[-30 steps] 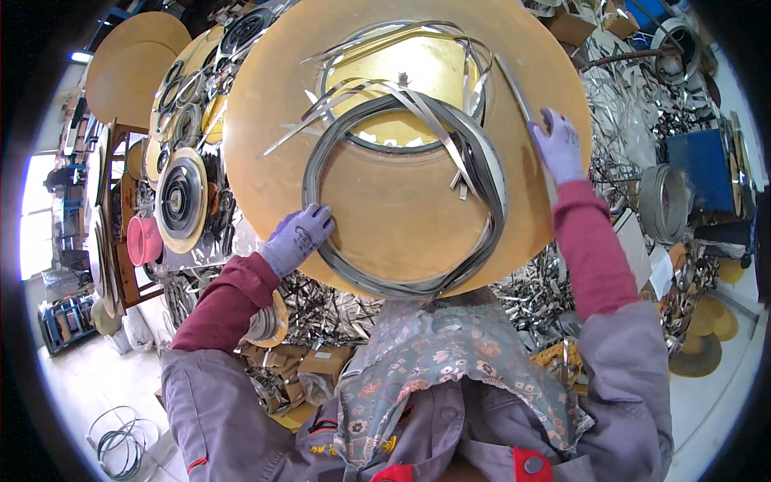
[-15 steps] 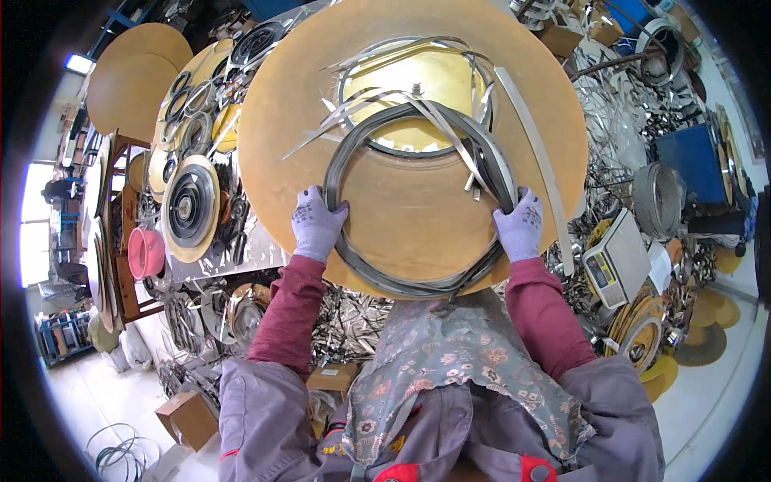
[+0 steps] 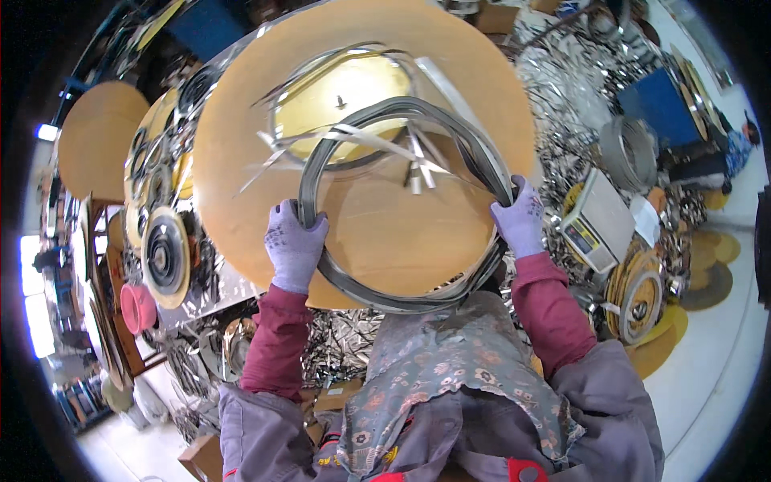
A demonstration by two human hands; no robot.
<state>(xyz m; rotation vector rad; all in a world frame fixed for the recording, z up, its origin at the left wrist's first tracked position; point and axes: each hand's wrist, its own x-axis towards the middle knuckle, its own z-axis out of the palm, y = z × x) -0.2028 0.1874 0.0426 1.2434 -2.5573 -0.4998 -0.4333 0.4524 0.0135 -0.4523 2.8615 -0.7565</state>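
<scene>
A ring-shaped coil of thin grey metal strips [image 3: 474, 153] is held between both gloved hands, tilted over a big round tan board [image 3: 233, 120]. My left hand [image 3: 295, 241] is closed around the coil's left side. On its right side my right hand [image 3: 520, 218] grips it, thumb inward. The coil's near edge lies close to the flowered apron [image 3: 450, 386]. Loose flat metal strips [image 3: 361, 138] cross the coil's far part and hang within it. Beyond them a shiny gold disc [image 3: 341, 84] with a small centre stud sits on the board.
A digital scale [image 3: 598, 221] and stacked round discs [image 3: 638, 297] are on the right. Metal scrap [image 3: 562, 88] is heaped beyond the board. A black coil [image 3: 166, 255] and pink bucket [image 3: 138, 308] stand left. Another person [image 3: 732, 153] is at the far right.
The whole view has shifted. Both hands have carried the coil rightward relative to the board and gold disc. Loose strips now hang inside the ring, blurred by motion.
</scene>
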